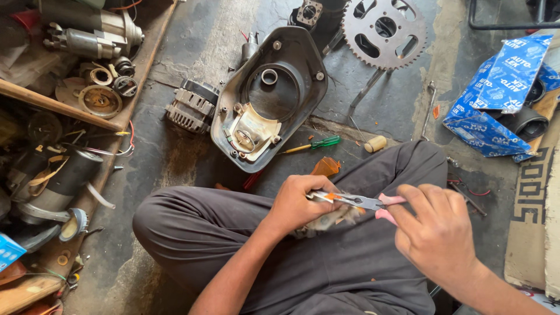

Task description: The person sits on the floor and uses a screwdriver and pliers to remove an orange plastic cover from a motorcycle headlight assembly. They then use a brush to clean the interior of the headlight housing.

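Observation:
I sit cross-legged on a stained concrete floor. My right hand (437, 233) grips the pink handles of a pair of pliers (364, 202), whose jaws point left. My left hand (297, 203) is closed around a small part with an orange bit, held over my lap, and the plier jaws meet it at my fingers. A scrap of greyish cloth or wire (329, 220) hangs beneath that hand. What exactly the jaws pinch is hidden by my fingers.
A grey headlamp-style housing (291, 111) lies ahead, beside a finned motor part (191, 107). A green-handled screwdriver (315, 143), an orange plastic piece (325, 167) and a sprocket (385, 32) lie nearby. Blue cartons (496, 99) sit right. Wooden shelves (76, 114) of motor parts fill the left.

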